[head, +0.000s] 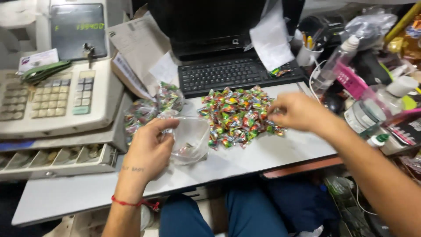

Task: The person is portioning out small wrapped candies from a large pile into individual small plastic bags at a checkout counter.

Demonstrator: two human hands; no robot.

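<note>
Left hand (pixel 151 147) gripping a clear plastic bag (pixel 189 139) open on the counter (pixel 263 153), right hand (pixel 294 112) pinching wrapped candies from the pile (pixel 234 115), cash register (pixel 61 94) alongside.

Shop counter, cash register (pixel 57 94) (drawer open)

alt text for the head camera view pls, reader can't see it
A person's left hand holds open a small clear plastic bag while the right hand picks at a pile of colourful wrapped candies on a white counter. A cash register and laptop stand behind.
</note>
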